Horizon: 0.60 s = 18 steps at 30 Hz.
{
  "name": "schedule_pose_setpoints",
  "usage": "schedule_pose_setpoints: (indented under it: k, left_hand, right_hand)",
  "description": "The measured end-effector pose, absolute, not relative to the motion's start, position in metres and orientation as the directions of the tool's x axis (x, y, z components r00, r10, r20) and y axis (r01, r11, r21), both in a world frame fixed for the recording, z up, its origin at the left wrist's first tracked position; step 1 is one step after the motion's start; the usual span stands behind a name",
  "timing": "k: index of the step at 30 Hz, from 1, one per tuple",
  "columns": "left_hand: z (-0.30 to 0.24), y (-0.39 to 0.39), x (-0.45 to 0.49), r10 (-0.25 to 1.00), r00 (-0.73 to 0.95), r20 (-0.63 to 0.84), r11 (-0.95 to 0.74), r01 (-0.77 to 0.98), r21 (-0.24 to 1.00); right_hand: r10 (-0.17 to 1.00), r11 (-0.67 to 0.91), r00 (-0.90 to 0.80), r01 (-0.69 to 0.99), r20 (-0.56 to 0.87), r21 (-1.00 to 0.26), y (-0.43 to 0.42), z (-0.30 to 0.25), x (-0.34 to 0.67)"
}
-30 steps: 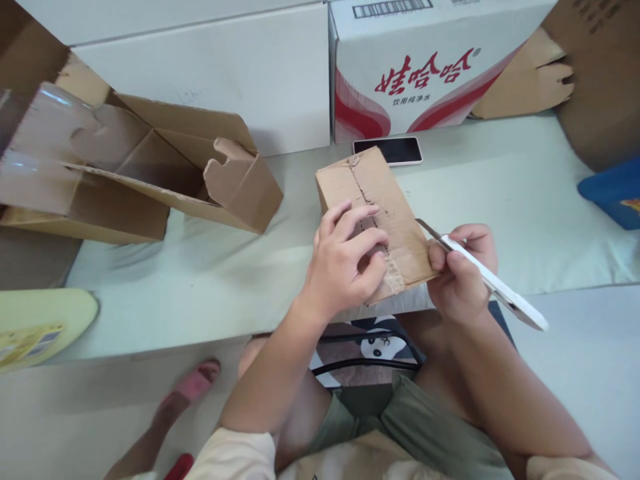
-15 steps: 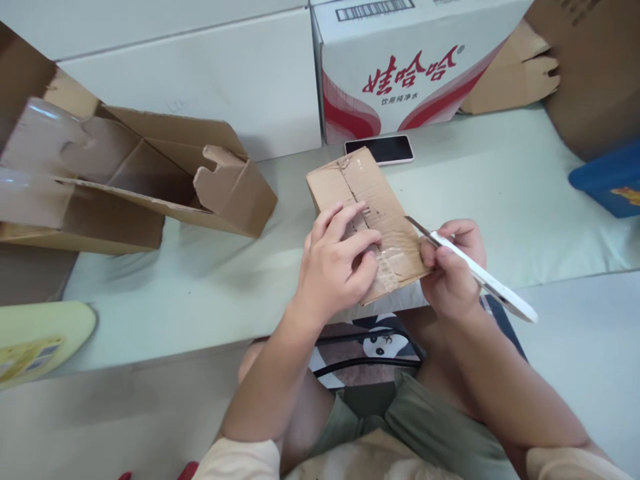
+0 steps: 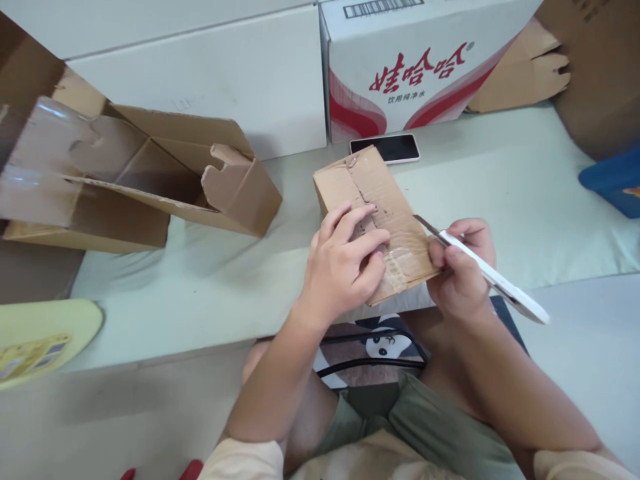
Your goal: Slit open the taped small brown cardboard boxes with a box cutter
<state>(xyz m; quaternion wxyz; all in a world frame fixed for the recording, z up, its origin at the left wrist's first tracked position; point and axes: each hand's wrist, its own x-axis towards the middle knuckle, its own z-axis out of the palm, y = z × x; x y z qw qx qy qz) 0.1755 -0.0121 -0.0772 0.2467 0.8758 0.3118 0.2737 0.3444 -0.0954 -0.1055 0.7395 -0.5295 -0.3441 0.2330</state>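
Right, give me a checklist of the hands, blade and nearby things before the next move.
1. White-handled knife gripped in the right hand: ok.
2. Dark metal blade clear of the left hand: ok, a gap shows.
3. Left hand on the taped brown cardboard box: ok, fingers spread over its top.
4. Clear tape off the box: not ok, it lies across the near end.
5. Blade tip touching the box: cannot tell, they meet in view.
6. Pink-rimmed, black-screened phone apart from the box: cannot tell, the box hides one corner.

Green cloth [image 3: 500,200] carries boxes [image 3: 410,115] — and a phone [image 3: 397,148].
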Motion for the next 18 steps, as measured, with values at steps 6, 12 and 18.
schedule_pose_setpoints:
  k: [6, 12, 18]
  left_hand:
    - [-0.0765, -0.0119, 0.1767, 0.685, 0.656, 0.318, -0.685, 0.429, 0.589]
    - [-0.0765, -0.0128, 0.1779, 0.680, 0.644, 0.351, -0.690, 0.402, 0.601]
    - [-0.0813, -0.0063, 0.1765, 0.613, 0.623, 0.485, -0.764, 0.314, 0.563]
  right_hand:
    - [0.700, 0.325, 0.663, 0.034, 0.264, -0.945, -0.0958, -0.1055, 0.3441]
    - [0.737, 0.371, 0.614, -0.019, 0.282, -0.928, -0.0973, -0.1059, 0.3464]
    - [0.767, 0.344, 0.585, -0.028, 0.264, -0.938, -0.0982, -0.1059, 0.3503]
